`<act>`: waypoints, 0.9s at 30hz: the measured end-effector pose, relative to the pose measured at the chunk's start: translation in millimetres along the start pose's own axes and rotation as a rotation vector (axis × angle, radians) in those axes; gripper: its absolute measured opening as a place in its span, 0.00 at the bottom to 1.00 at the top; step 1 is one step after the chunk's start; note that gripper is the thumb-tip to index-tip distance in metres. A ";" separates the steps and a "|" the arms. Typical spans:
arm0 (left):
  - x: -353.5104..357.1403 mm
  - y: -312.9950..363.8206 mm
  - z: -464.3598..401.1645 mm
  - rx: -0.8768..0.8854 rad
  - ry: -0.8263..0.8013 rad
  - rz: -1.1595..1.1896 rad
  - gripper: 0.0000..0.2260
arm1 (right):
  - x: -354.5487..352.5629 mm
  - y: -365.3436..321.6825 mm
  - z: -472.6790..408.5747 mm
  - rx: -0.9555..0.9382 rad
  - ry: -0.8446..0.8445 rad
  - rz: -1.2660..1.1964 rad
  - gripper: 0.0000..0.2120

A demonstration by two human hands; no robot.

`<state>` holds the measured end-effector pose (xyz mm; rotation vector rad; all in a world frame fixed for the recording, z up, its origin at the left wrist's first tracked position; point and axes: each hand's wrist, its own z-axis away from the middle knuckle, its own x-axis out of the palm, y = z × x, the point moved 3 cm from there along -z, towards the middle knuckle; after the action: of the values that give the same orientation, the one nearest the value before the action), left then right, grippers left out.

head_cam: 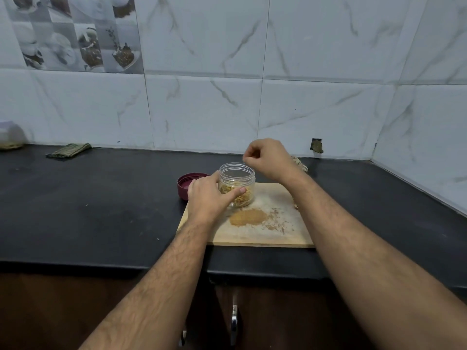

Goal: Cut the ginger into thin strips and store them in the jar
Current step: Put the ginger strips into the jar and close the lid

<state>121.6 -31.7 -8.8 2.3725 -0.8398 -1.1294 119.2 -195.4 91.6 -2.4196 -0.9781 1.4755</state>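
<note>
A clear plastic jar (237, 176) stands open on the far left corner of a wooden cutting board (255, 236), partly filled with pale ginger strips (246, 195). My left hand (208, 198) grips the jar's side, thumb across its front. Hovering just above the jar's rim, my right hand (267, 159) has its fingertips bunched together; whether they pinch any ginger is too small to tell. A few loose ginger bits (276, 221) and a brown stain lie on the board. No knife shows in the frame.
The maroon jar lid (188, 185) lies upturned left of the board on the black counter (88, 210). A folded green cloth (68, 150) and a cloudy container (11, 135) sit at the far left by the tiled wall. Something knobbly (302, 165) lies behind my right wrist.
</note>
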 end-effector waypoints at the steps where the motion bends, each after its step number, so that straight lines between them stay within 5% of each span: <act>1: 0.1 0.0 0.0 0.002 -0.002 -0.007 0.29 | 5.9 -3.0 -4.8 0.002 -0.014 0.024 0.06; 9: -2.3 0.9 -0.1 0.011 -0.014 -0.055 0.30 | 25.4 -5.4 -11.9 0.039 -0.101 0.271 0.10; 17: -14.3 1.8 0.1 0.012 0.099 0.085 0.25 | 7.7 8.9 6.8 0.107 0.066 0.053 0.08; 20: -28.1 -10.2 -2.4 -0.113 0.158 0.134 0.24 | 4.4 22.7 17.2 0.186 0.128 -0.105 0.07; 24: -49.4 -33.0 -4.3 -0.308 0.178 0.099 0.25 | 13.4 38.6 37.0 0.350 0.069 -0.339 0.22; 27: -54.4 -45.3 -7.2 -0.537 0.060 -0.007 0.26 | 30.8 41.6 50.6 0.423 -0.128 -0.431 0.41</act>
<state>116.1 38.6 0.8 1.9502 -0.4342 -1.1112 105.1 -219.7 24.9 -1.7139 -1.0079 1.5013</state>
